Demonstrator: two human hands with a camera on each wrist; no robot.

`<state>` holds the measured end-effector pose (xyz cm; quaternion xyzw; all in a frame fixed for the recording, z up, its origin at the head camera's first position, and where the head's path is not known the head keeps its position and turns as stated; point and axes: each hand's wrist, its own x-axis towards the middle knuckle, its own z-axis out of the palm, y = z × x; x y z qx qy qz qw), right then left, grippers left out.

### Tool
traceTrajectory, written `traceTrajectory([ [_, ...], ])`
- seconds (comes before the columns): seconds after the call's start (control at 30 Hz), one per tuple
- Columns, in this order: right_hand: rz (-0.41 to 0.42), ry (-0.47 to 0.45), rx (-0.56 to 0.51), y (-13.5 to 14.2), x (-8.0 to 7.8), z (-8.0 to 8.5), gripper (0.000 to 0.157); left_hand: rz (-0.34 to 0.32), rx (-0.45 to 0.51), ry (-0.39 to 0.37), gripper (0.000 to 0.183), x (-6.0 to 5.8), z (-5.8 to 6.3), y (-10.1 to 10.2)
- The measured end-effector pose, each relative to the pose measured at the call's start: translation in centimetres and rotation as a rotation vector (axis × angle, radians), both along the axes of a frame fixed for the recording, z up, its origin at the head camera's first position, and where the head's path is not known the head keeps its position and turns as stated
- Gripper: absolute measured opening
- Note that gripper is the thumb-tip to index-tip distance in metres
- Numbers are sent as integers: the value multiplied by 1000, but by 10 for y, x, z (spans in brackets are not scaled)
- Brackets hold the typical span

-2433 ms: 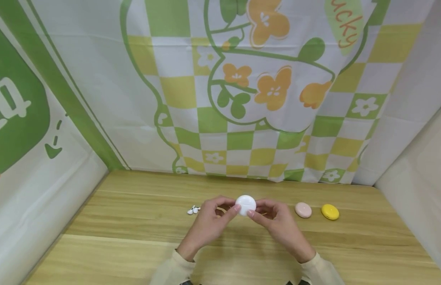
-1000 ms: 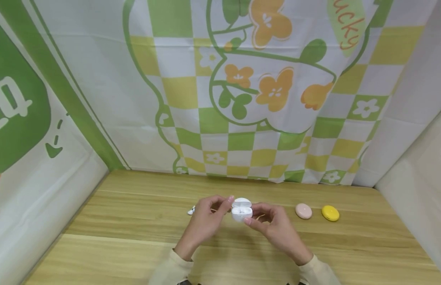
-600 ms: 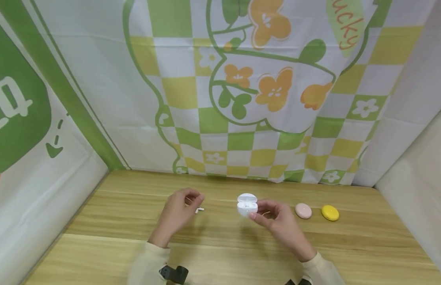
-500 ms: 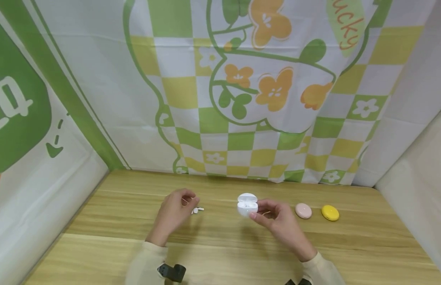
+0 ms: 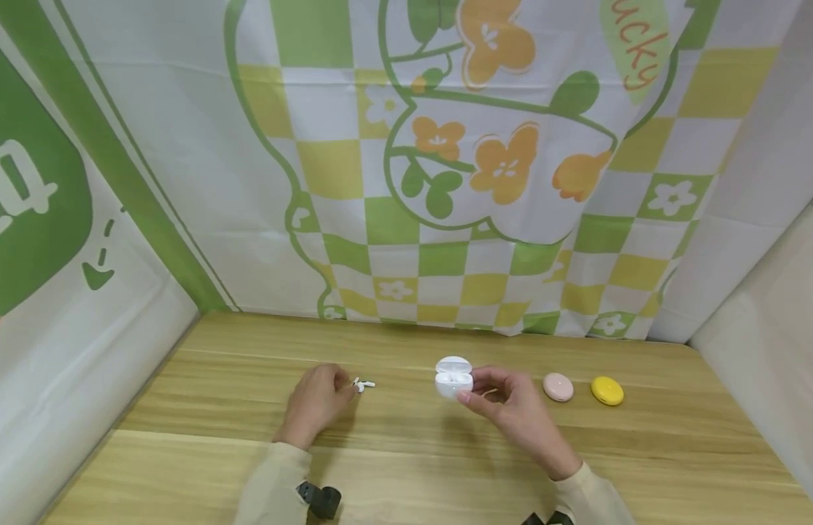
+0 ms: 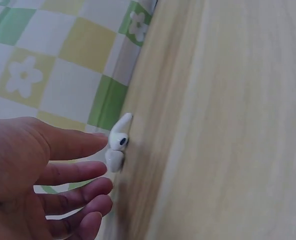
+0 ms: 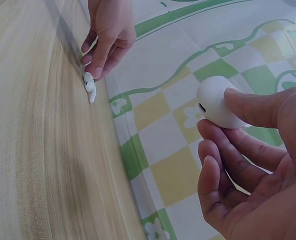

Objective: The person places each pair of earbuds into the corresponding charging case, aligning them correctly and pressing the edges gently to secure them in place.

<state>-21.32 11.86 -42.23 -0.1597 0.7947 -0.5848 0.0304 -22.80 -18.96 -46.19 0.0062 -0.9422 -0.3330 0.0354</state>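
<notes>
In the head view my right hand (image 5: 514, 408) holds a round white earbud case (image 5: 453, 386) above the table, its lid raised. The right wrist view shows the thumb pressing one side of the case, with fingers under it and a dark port slot on its shell. Two white earbuds (image 6: 117, 145) lie close together on the wood. Beside them is my left hand (image 5: 319, 401), low over the table. Its thumb and index fingertips reach the earbuds, with a gap between them in the left wrist view. Whether they touch an earbud is hard to tell.
A pink round case (image 5: 558, 387) and a yellow round case (image 5: 607, 391) lie shut on the wooden table (image 5: 406, 467), right of my right hand. A checked, flowered cloth (image 5: 445, 284) hangs along the table's back edge. White cloth walls stand at both sides.
The white case has been opened, and my left hand has left it for the earbuds at the left. Lately that hand has lowered beside them; the right hand keeps holding the case.
</notes>
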Motion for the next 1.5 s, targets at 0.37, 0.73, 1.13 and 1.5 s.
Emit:
traceTrajectory([
  [0.37, -4, -28, 10, 0, 1, 3, 29, 40, -14, 12, 11, -3, -6, 1],
  [0.73, 7, -9, -8, 1, 1, 4, 28, 47, -2, 66, 8, -2, 2, 2],
  [1.13, -10, 10, -16, 2, 3, 6, 28, -77, 188, 234, 9, 6, 32, 24],
  [1.5, -12, 16, -17, 5, 1, 13, 28, -242, 254, 287, 10, 9, 57, 46],
])
